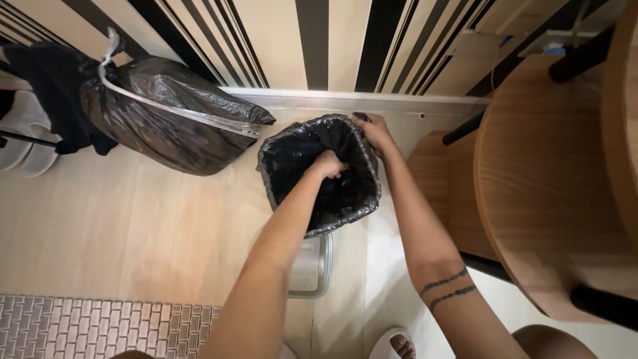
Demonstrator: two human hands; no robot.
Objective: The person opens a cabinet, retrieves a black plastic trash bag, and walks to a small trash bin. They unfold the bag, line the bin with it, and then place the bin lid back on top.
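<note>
A small waste bin (312, 269) with pale translucent walls stands on the floor in front of me, lined with a black plastic bag (292, 166). My left hand (327, 163) reaches down into the bag's open mouth, fingers curled against the liner inside. My right hand (373, 129) grips the liner's edge at the bin's far right rim. A full black rubbish bag (166, 110), tied with a clear plastic strip, lies on the floor to the left against the wall.
A round wooden table (545, 179) and a wooden stool (438, 179) crowd the right side. Striped wall behind. White slippers (26, 133) and dark cloth sit at far left. A patterned mat (100, 329) lies at bottom left.
</note>
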